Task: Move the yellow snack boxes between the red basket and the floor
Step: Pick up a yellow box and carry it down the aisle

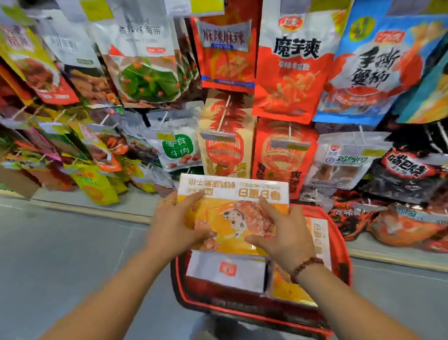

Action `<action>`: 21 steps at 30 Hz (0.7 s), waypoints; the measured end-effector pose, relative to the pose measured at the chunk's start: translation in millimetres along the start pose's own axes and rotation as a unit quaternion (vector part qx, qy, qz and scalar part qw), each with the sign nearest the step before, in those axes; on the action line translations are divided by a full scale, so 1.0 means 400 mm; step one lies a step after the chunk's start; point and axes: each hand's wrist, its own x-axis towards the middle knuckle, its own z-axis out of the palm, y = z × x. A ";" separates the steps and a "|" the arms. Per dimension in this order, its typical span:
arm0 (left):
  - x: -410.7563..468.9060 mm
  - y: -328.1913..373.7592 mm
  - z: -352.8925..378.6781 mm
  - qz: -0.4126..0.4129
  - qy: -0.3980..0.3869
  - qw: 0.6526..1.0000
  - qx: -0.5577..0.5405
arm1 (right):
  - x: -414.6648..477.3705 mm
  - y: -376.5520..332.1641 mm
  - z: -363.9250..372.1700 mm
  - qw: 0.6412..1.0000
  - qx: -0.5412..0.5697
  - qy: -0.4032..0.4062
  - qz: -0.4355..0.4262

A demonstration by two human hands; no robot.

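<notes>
Here left hand [177, 222] and right hand [285, 233] grip one yellow snack box [235, 215]; red basket [257, 316] — seemingly — below.

A head-worn camera looks forward and down, close above the red basket [343, 251].

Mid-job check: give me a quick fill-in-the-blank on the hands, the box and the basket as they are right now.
1. The left hand and right hand together hold one ____ snack box.
2. That box is held above the ____ basket.
3. A beaded bracelet sits on the ____ wrist.
4. More boxes lie ____ the basket.

Missing words: yellow; red; right; inside.
</notes>
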 end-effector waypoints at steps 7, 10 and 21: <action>0.201 -0.173 0.158 -0.006 -0.115 0.993 -0.004 | 0.190 0.005 0.164 0.994 -0.029 -0.044 0.100; 0.246 -0.225 0.256 -0.013 -0.137 0.990 -0.017 | 0.230 0.057 0.245 0.988 -0.016 -0.057 0.144; 0.294 -0.309 0.455 0.019 -0.206 0.978 0.001 | 0.297 0.177 0.427 0.976 -0.038 -0.050 0.208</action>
